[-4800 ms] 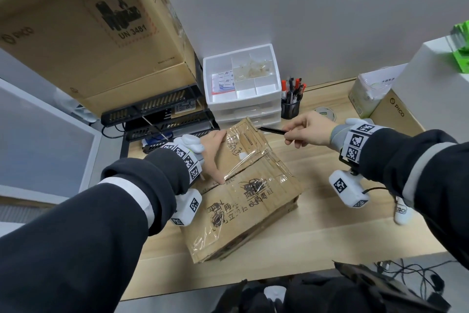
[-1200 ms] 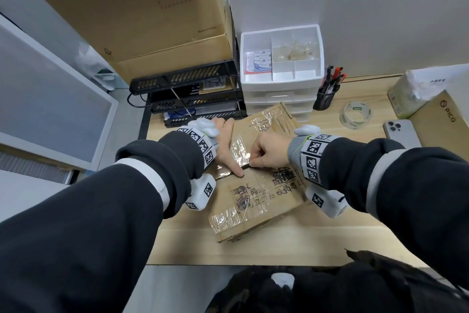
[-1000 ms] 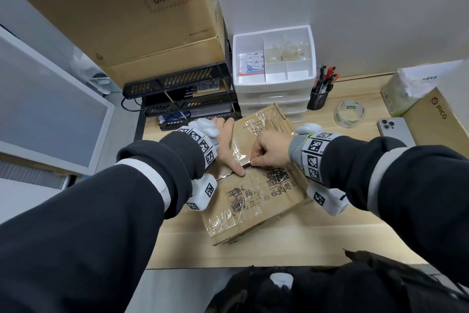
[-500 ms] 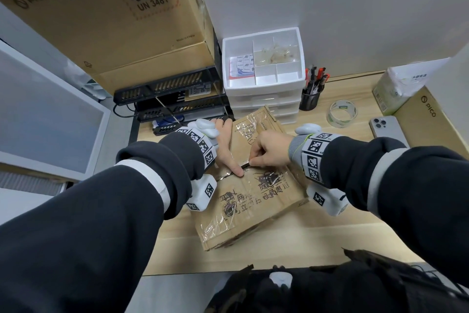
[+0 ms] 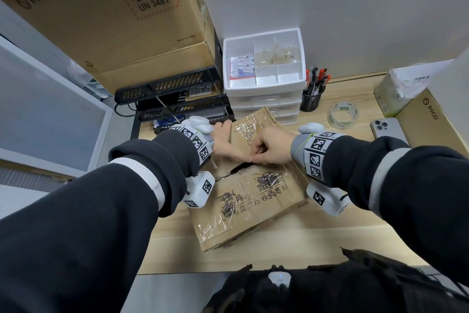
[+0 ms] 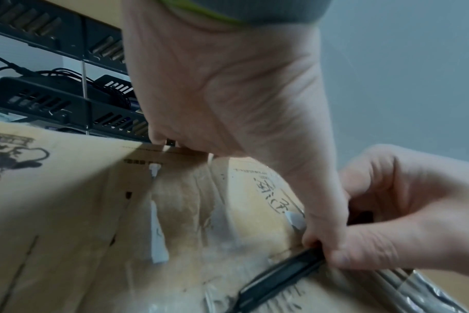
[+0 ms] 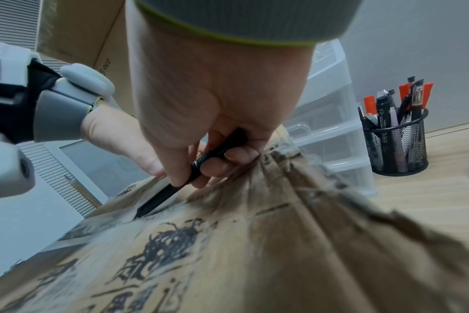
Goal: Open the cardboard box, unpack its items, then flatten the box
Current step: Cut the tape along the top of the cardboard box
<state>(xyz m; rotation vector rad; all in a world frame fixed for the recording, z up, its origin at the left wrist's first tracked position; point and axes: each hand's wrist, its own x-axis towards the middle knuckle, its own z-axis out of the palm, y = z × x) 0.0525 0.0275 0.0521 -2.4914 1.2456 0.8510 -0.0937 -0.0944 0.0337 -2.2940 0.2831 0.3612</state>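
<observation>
Wooden desk [image 5: 330, 236] bearing a flat, tape-wrapped brown cardboard box [image 5: 253, 201] printed with black characters, set askew near the desk's middle, its long axis running from the near-left corner toward the white drawer unit [image 5: 264, 89] at the back. The left hand [image 5: 224, 145] lay palm-down on the box's far-left part, fingers straight, pressing it to the desk. The right hand [image 5: 270, 150] was clenched round a slim black pen-like cutter [image 7: 190, 175], whose tip met the clear-taped centre seam [image 5: 228, 173] between the flaps. The cutter pointed from the right hand toward the left edge, along the seam and directly below the left fingers [image 6: 324, 228]; the right hand was therefore the working one. The flaps appeared closed, so the opening step was judged under way.
</observation>
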